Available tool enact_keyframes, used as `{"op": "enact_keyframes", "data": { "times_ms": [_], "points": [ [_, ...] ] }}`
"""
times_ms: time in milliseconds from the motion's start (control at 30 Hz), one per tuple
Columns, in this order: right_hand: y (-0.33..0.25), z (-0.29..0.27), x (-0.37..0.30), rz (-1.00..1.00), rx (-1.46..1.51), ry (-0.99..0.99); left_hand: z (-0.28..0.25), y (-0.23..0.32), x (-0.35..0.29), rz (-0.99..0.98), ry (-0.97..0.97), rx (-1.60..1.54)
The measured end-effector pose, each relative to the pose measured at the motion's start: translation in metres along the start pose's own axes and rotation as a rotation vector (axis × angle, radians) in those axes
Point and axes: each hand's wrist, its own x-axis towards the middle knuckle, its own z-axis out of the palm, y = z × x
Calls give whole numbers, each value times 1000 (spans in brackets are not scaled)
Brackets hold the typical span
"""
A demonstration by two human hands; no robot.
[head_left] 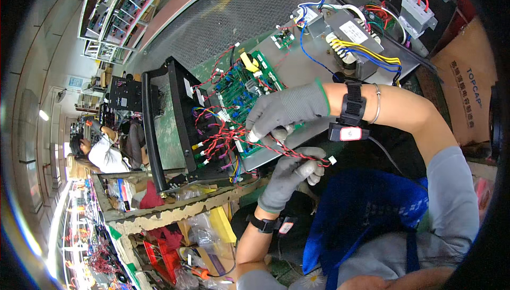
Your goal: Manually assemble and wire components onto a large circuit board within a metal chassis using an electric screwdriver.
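Note:
My left hand [291,179], in a grey glove, is closed on a twisted red-and-black wire bundle [287,152]. A small white connector [332,160] sticks out past its fingertips. My right hand [281,110], also gloved, pinches the same bundle farther left, where the wires fan out. Beneath and beyond it lies a green circuit board [239,96] with blue and yellow parts. Coloured wire ends gather at a black panel with a long handle [154,130]; the right hand hides part of the board.
A metal plate bearing a transformer [353,32] with yellow and blue leads stands at the far right. Near it are a grey block with red cables [417,14] and a cardboard box [462,88]. A shelf of tools and bags [186,237] sits at the lower left; another person [109,149] sits beyond.

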Motion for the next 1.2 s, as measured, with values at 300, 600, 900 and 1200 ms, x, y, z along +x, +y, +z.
{"op": "enact_keyframes", "data": {
  "times_ms": [300,600,900,1200],
  "points": [
    [12,11,-15,-287,-383,-127,-1,-22,-3,210,85,204],
    [-2,38,-81,169,-573,402,19,-33,-9,69,41,96],
    [27,67,-78,64,-698,334,6,-22,-25,245,342,218],
    [1,115,-85,42,-1034,108,-31,18,-35,336,699,-245]
  ]
}}
